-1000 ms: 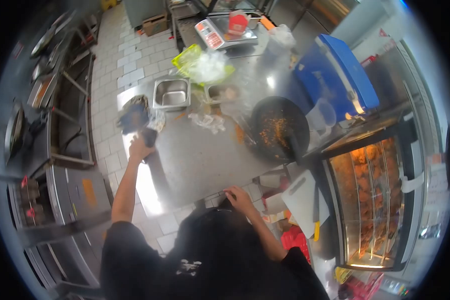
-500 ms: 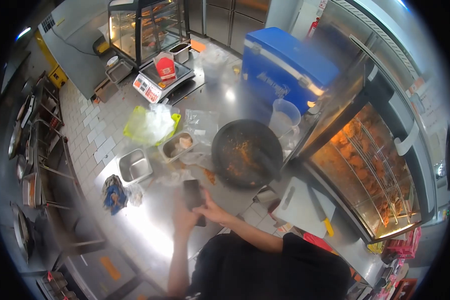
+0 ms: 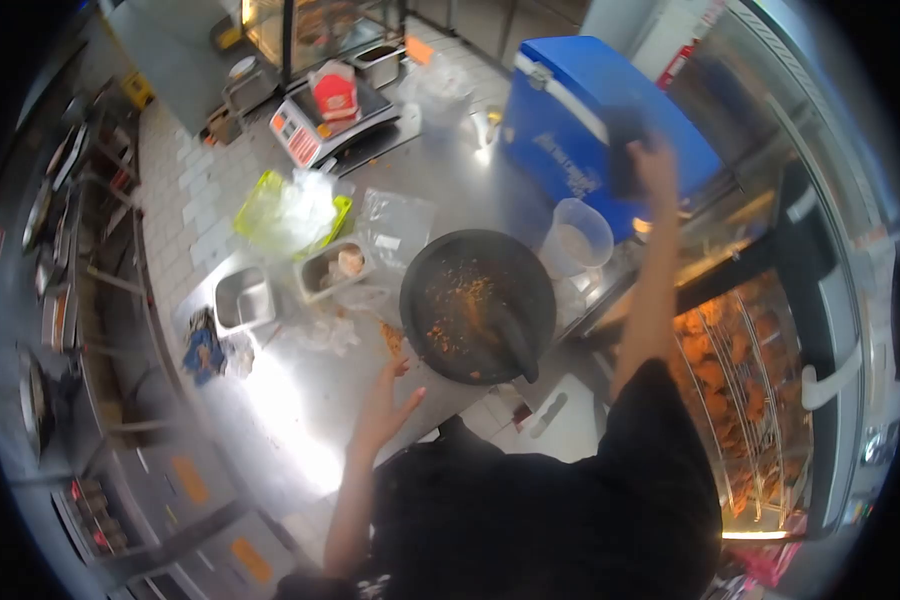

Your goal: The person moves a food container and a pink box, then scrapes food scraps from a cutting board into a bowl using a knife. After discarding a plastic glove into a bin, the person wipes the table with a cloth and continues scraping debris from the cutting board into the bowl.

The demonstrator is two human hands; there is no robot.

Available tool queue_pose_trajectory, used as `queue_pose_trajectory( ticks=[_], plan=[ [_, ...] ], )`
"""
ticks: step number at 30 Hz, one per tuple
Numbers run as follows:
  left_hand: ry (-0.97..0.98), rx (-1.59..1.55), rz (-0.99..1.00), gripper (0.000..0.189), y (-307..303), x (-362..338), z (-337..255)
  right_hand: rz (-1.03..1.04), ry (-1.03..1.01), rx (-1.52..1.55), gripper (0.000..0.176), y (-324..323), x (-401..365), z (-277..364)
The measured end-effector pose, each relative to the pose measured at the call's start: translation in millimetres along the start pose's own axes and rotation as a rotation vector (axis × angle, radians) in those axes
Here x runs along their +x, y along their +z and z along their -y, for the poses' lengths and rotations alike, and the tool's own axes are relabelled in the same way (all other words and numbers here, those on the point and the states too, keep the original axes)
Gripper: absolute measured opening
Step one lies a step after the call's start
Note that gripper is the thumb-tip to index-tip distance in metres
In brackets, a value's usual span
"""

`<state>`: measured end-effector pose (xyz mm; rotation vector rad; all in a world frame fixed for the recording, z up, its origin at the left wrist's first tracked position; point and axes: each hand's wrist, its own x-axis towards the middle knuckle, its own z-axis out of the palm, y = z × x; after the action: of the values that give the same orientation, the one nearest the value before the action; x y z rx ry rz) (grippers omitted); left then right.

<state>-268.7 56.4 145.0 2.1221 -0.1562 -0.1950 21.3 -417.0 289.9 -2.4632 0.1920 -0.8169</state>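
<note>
My right hand (image 3: 653,170) reaches out over the blue cooler box (image 3: 620,85), its fingers closed on a dark phone (image 3: 626,155) smeared by motion. Nearer to me, my left hand (image 3: 380,408) is open with fingers apart, holding nothing above the steel table (image 3: 310,400). Just beyond it stands a big black mortar (image 3: 418,335) with reddish bits inside and a dark pestle (image 3: 513,345) leaning against its near right side. A clear plastic jug (image 3: 578,237) is between the mortar and the cooler.
Left of the mortar are steel containers (image 3: 243,300), a green basket (image 3: 338,215) with white plastic, and a crumpled cloth (image 3: 204,350). A scale (image 3: 295,135) holds a red carton (image 3: 333,92). A glass warming cabinet (image 3: 745,400) flanks my right, near a white cutting board (image 3: 570,420).
My hands have parted. The right one has carried the phone from in front of me out to the cooler, while the left has let go and opened. My view has shifted slightly.
</note>
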Motion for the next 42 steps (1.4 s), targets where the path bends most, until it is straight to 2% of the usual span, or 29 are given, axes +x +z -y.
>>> queue_pose_trajectory(
  ticks=[1,2,3,4,5,6,7,8,11,13,14,15,16,18,19,20,21,22,23,24,25,27,28,30,34,36,38,42],
  plan=[
    [-0.042,-0.005,-0.023,0.058,3.7,-10.0,13.8,-0.08,-0.068,-0.154,0.045,-4.8,31.7,-22.4],
    [-0.1,-0.018,-0.013,0.053,5.6,-21.8,25.5,-0.021,-0.046,-0.13,0.04,-13.9,57.6,-20.8],
    [-0.157,-0.03,-0.006,0.047,6.3,-35.6,35.1,0.085,0.197,-0.034,0.04,-25.2,71.0,-19.9],
    [-0.201,-0.01,-0.025,0.043,5.0,-45.9,33.9,0.099,0.104,-0.311,0.044,-16.3,114.7,-75.3],
    [-0.235,-0.011,-0.054,0.043,3.2,-57.4,36.9,0.098,0.108,-0.353,0.046,-19.7,123.9,-83.1],
    [-0.292,-0.032,-0.063,0.043,3.3,-66.5,41.2,0.128,-0.023,-0.525,0.046,-15.4,149.9,-122.7],
    [-0.345,-0.058,-0.072,0.042,4.6,-73.4,45.2,0.172,-0.015,-0.634,0.048,-11.5,169.2,-159.6],
    [-0.364,-0.067,-0.097,0.042,5.5,-79.0,49.5,0.203,0.005,-0.717,0.049,-10.4,172.8,-169.0],
    [-0.435,-0.118,-0.152,0.04,7.3,-89.4,57.9,0.229,0.024,-0.683,0.048,-4.1,165.3,-176.9],
    [-0.422,-0.198,-0.161,0.039,1.2,-85.3,60.9,0.121,0.135,-0.688,0.048,-1.0,148.1,-164.8],
    [-0.429,-0.196,-0.17,0.039,-2.9,-81.1,65.3,0.128,0.129,-0.68,0.048,2.4,141.3,-145.0],
    [-0.416,-0.249,-0.178,0.039,-8.5,-75.3,73.3,-0.145,0.047,-0.718,0.046,7.0,119.4,-104.4],
    [-0.399,-0.303,-0.185,0.038,-14.5,-67.1,84.8,-0.422,-0.033,-0.747,0.044,22.0,59.3,-10.1],
    [-0.353,-0.324,-0.283,0.029,-31.3,-46.6,129.0,-0.371,-0.357,-0.352,0.035,63.5,26.6,30.3],
    [-0.425,-0.583,-0.372,0.03,-47.4,-34.8,138.7,-0.253,-0.404,0.022,0.025,93.3,-7.6,65.9],
    [-0.493,-0.72,-0.517,0.034,-63.5,-19.2,144.4,0.031,-0.287,0.244,0.027,116.8,-47.0,103.0],
    [-0.453,-0.835,-0.64,0.035,-77.5,-6.7,158.4,0.229,-0.1,0.255,0.027,137.4,-89.9,143.9],
    [-0.451,-0.952,-0.745,0.038,-92.6,5.7,172.5,0.539,-0.155,0.217,0.028,186.1,-113.1,136.8],
    [-0.476,-1.019,-0.815,0.04,-105.7,17.1,188.6,0.673,-0.085,0.524,0.03,252.8,-148.9,124.8],
    [-0.504,-1.061,-0.861,0.042,-115.4,28.2,202.7,0.928,0.081,0.737,0.046,273.9,-182.1,138.7],
    [-0.531,-1.105,-0.915,0.044,-126.3,37.6,214.5,1.093,0.306,0.633,0.051,289.1,-203.2,166.5],
    [-0.515,-1.113,-0.909,0.049,-136.4,48.0,225.7,1.125,0.653,0.7,0.054,321.9,-243.0,191.5],
    [-0.534,-1.117,-0.905,0.056,-142.4,52.6,224.1,1.142,0.644,0.702,0.054,339.3,-257.3,192.8],
    [-0.552,-1.097,-0.923,0.059,-149.7,59.7,223.1,1.068,0.717,0.791,0.055,361.8,-273.9,197.4],
    [-0.602,-1.118,-0.969,0.058,-159.5,74.5,235.2,1.025,0.735,0.763,0.043,347.9,-278.2,216.6],
    [-0.608,-1.139,-0.969,0.057,-162.4,81.1,249.5,0.999,0.666,0.78,0.031,337.9,-280.6,221.9],
    [-0.485,-1.165,-0.915,0.046,-166.1,86.9,264.1,0.972,0.641,0.818,0.028,329.2,-281.7,223.9],
    [-0.436,-1.112,-0.9,0.032,-169.8,81.9,257.7,0.858,0.658,0.902,0.023,298.4,-272.5,224.6]
  ],
)
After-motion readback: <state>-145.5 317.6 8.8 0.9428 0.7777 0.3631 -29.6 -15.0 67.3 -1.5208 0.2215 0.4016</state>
